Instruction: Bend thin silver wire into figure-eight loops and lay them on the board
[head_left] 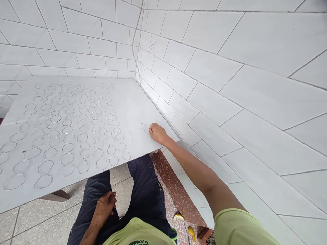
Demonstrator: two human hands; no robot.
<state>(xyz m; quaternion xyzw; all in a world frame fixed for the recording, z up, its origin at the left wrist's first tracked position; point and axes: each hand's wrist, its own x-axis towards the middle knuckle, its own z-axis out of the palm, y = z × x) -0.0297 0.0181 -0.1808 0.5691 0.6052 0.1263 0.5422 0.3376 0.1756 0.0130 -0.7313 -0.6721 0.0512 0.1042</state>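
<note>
My right hand rests closed on the right corner of the white table, fingers pinched at the edge of a small thin wire loop. Part of that loop and the fingertips are hidden by the hand. Down by my lap, my left hand lies over my left thigh with its fingers curled together; what they hold, if anything, cannot be seen. Across the left and middle of the tabletop, several columns of thin figure-eight wire loops lie flat, spaced apart.
White tiled walls meet behind the table, and a pale cord hangs in the corner. A reddish-brown ledge runs below on the right. Yellow items lie on the speckled floor. A table leg shows at lower left.
</note>
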